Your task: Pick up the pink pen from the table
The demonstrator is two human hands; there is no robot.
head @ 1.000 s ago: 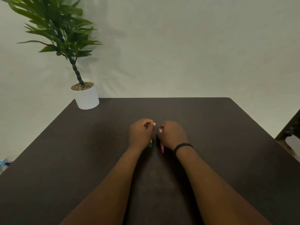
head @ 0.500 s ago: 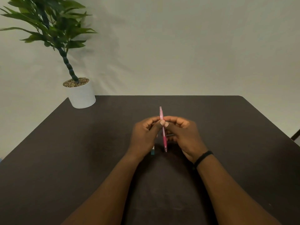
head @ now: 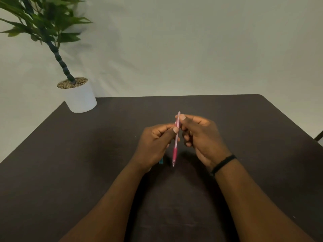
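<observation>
A pink pen is held nearly upright above the middle of the dark table, tip down. My right hand pinches its upper end between thumb and fingers. My left hand pinches the pen's middle with thumb and forefinger. A teal pen shows only as a small end below my left hand; whether that hand grips it or it lies on the table is hidden. A black band circles my right wrist.
A white pot with a green plant stands at the table's far left corner. A pale wall rises behind. A dark object peeks in past the table's right edge.
A second ago both hands were low on the table, knuckles up, each over a pen. The pink pen has risen upright between both hands, and my right hand has slid up to its top end.
</observation>
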